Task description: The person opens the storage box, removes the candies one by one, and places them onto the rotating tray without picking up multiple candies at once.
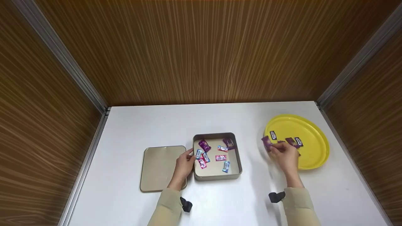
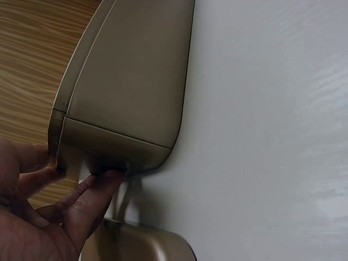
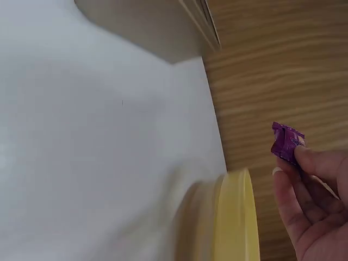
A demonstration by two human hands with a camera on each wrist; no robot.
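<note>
My right hand [image 1: 286, 156] pinches a purple-wrapped candy [image 3: 287, 143] between thumb and fingers, above the left rim of the yellow plate [image 1: 314, 152]. More dark purple candies [image 1: 273, 135] lie on that plate, some partly hidden by the hand. At the middle, a square metal tin [image 1: 218, 177] stands uncovered. Inside it are two purple candies [image 1: 204, 145] and several small blue or pink ones [image 1: 220, 158]. My left hand [image 1: 184, 164] grips the tin's left wall, its fingers at the rim and outer side in the left wrist view.
A flat tin lid [image 1: 160, 168] lies left of the tin, partly under the left forearm. Wood-grain panels [image 1: 201, 56] enclose the white table [image 1: 132, 125] at the back and both sides. Each wrist carries a small black camera mount [image 1: 277, 197].
</note>
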